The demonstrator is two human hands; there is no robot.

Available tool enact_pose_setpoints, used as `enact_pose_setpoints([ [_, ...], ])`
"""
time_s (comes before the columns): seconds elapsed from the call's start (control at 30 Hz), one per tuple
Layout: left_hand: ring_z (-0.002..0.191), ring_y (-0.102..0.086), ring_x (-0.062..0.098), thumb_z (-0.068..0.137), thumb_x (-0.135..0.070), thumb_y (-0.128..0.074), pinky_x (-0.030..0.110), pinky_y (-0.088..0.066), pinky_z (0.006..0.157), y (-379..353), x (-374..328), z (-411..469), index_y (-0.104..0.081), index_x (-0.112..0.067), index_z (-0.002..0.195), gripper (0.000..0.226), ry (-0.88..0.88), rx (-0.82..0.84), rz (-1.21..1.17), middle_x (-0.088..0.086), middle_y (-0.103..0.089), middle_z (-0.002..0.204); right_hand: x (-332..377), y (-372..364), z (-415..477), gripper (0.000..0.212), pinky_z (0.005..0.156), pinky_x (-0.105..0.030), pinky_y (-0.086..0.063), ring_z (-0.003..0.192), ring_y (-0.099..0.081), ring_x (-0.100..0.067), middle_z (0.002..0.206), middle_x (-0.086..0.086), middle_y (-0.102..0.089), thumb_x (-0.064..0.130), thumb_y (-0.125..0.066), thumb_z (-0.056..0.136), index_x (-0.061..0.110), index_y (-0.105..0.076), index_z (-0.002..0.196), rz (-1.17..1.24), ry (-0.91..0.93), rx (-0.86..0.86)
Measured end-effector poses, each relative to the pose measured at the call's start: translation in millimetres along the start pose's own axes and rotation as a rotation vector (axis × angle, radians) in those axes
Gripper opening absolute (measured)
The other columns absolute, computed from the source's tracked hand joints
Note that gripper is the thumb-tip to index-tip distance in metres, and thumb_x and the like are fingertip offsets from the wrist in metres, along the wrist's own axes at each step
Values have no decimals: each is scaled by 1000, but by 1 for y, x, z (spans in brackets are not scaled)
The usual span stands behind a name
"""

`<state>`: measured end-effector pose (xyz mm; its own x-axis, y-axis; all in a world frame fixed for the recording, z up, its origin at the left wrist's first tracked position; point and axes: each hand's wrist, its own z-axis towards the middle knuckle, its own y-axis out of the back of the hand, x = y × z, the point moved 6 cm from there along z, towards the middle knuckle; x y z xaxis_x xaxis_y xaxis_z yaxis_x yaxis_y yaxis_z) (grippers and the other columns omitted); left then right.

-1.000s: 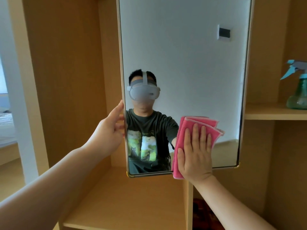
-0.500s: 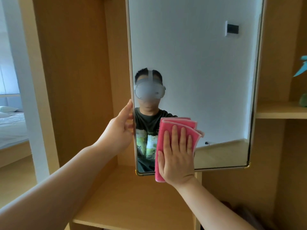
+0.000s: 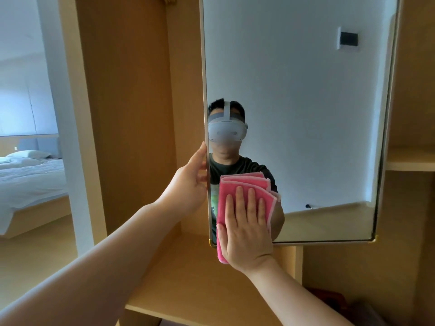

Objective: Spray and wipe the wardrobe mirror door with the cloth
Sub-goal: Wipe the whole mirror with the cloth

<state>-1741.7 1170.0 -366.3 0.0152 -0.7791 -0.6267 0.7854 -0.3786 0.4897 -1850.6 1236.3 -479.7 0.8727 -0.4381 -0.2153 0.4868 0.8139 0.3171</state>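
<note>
Pressing flat on the pink cloth (image 3: pixel 244 196), the right hand (image 3: pixel 247 231) has straight fingers spread over it and holds it against the mirror door (image 3: pixel 294 102) near the lower corner on the side of the left hand; the grip here is open, no curl, only palm pressure. The left hand (image 3: pixel 188 182) takes the door's free edge, thumb on the front side and fingers behind, I think curled round the edge, though the fingertips are hidden.

How it handles, in my judgement: the cloth is soft and folded in a few layers, light, and it slides easily on glass, so it needs steady pressure from the flat palm or it bunches up. Its lower end hangs just below the door's bottom edge, under the right palm. The door is stiff but hinged, so it probably swings away if pushed w/o support; the left grip on the edge is the right place to brace it. Glass is fragile and smooth; pushing hard near the corner is not wise.

Around: a wooden shelf (image 3: pixel 193 278) lies below both hands, close under the door's bottom edge, so downward strokes have little room. Another shelf (image 3: pixel 409 161) is far to the other side of the door from the cloth. Beyond the left arm, a bed (image 3: pixel 30 180) shows through an opening, well apart. No spray bottle is in view.
</note>
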Motion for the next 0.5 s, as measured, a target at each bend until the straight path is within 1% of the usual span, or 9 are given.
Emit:
enact_pose_setpoints([
  [0.07,88,-61,-15,87,10,-50,10,-53,74,1,0,1,-13,-38,151,88,9,-7,15,-23,-52,107,9,-2,-2,68,120,-53,-9,145,-18,-42,156,-19,-17,46,-33,99,5,-23,152,11,13,2],
  [0.13,85,-58,-21,87,8,-53,6,-51,68,0,0,1,-11,-39,151,89,14,1,22,-26,-50,106,15,-3,-4,67,120,-52,-10,146,-17,-41,157,-19,-17,47,-32,99,6,-25,152,15,25,-4],
  [0.17,84,-58,-22,88,7,-54,5,-50,66,0,0,2,-11,-39,151,89,15,3,23,-26,-50,106,17,-4,-5,67,121,-52,-9,147,-15,-40,158,-18,-17,47,-31,99,7,-26,152,8,39,-8],
  [0.27,85,-62,-11,88,8,-55,8,-50,64,1,1,2,-12,-40,151,90,28,-8,23,-20,-52,108,23,-8,-10,68,121,-50,-4,148,-11,-38,161,-18,-11,49,-31,100,7,-22,153,-12,108,-13],
  [0.3,85,-62,-11,88,10,-54,8,-50,64,1,1,2,-12,-40,151,90,30,-10,25,-18,-52,109,25,-9,-12,69,121,-49,-3,148,-10,-38,162,-18,-10,50,-32,100,7,-21,153,-13,127,-16],
  [0.37,84,-61,-15,87,13,-50,7,-49,62,1,2,3,-11,-40,151,92,29,-6,28,-20,-51,108,27,-11,-16,69,122,-48,-3,148,-12,-37,161,-17,-14,50,-33,101,7,-22,153,-11,160,-27],
  [0.5,84,-62,-15,86,16,-50,8,-50,62,0,2,2,-12,-40,150,93,25,-5,14,-22,-52,107,30,-10,-30,62,121,-47,-13,147,-17,-35,157,-16,-25,44,-33,103,6,-27,151,10,256,-19],
])
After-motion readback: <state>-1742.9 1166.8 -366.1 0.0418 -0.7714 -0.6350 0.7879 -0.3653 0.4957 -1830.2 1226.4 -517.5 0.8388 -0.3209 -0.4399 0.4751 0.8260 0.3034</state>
